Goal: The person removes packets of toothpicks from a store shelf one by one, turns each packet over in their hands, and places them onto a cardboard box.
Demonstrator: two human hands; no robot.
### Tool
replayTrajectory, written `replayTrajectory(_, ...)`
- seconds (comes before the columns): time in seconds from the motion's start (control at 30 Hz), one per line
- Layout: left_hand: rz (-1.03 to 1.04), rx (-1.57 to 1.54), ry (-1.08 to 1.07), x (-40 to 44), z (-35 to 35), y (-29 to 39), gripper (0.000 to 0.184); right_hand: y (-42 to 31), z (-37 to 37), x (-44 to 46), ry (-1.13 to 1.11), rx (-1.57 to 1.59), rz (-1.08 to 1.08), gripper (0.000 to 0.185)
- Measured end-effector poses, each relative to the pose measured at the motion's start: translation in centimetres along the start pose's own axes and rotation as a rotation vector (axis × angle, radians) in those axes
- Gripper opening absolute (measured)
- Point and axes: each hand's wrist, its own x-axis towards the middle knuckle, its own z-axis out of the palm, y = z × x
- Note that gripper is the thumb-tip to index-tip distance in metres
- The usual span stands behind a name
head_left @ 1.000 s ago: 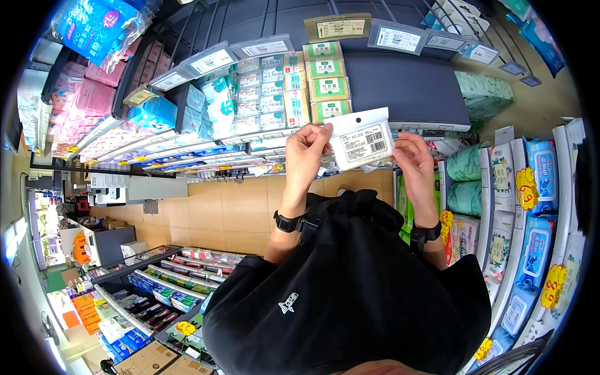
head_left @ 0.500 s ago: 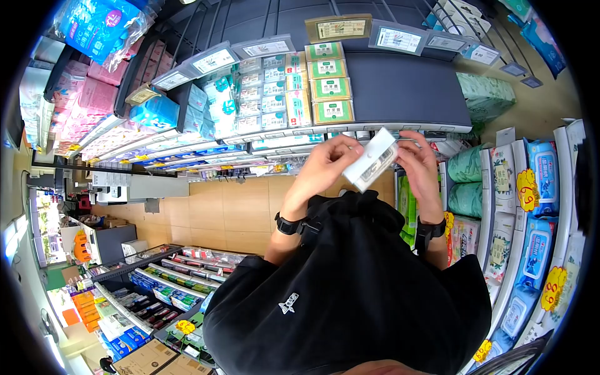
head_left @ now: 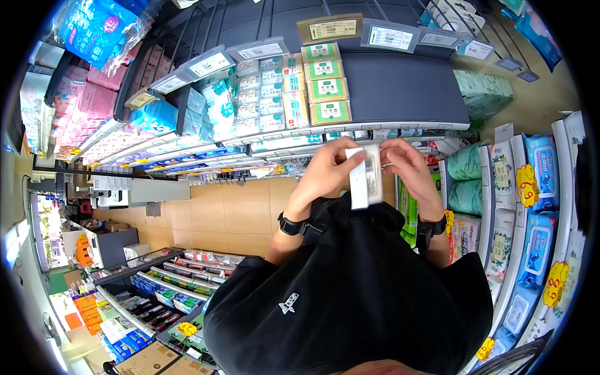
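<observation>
My left hand (head_left: 328,172) is closed on a small flat white packet (head_left: 360,190), its thumb across the upper part of the front. The packet stands nearly upright before my chest; its left part is plain white, and its right part looks clear with something pale and grey inside. At the packet's upper right edge my right hand (head_left: 411,170) has thumb and fingers drawn together, pinching it there. Exactly what these fingertips grip is partly hidden. Just beyond my hands, a shelf (head_left: 406,94) carries stacked green and yellow packs (head_left: 329,89) with clear wrapping.
Smaller white and teal packs (head_left: 272,103) line the shelf to the left. Price tags (head_left: 390,37) hang above. Wet wipes (head_left: 539,244) and green bundles (head_left: 465,165) fill the right-hand shelves. A tiled floor (head_left: 219,212) runs left; another rack (head_left: 169,284) stands behind it.
The packet has turned from a slant to nearly upright and shifted slightly left and down. My right hand has moved a little left and down along with it.
</observation>
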Motion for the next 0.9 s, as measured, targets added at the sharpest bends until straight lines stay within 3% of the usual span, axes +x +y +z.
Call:
replayTrajectory(0.13, 0.069, -0.328, 0.178, 0.4, -0.1, -0.7, 0.014, 0.3, -0.6, -0.2, 0.02, 0.012, 0.008, 0.023)
replayTrajectory(0.37, 0.112, -0.434, 0.253, 0.5, -0.5, -2.0, 0.011, 0.0, 0.0, -0.5, 0.059, 0.038, -0.182, 0.029)
replayTrajectory(0.5, 0.12, -0.378, 0.24, 0.1, -0.4, -1.5, 0.011, 0.3, -0.4, -0.2, 0.161, 0.03, -0.241, 0.029)
replayTrajectory(0.67, 0.05, -0.062, 0.283, -0.4, -0.6, -0.3, 0.012, 0.5, -1.0, -0.1, 0.245, 0.055, -0.259, 0.024)
replayTrajectory(0.9, 0.079, -0.043, 0.266, -0.4, -0.8, -1.4, 0.015, 1.0, -1.6, -0.2, 0.265, 0.086, -0.217, 0.022)
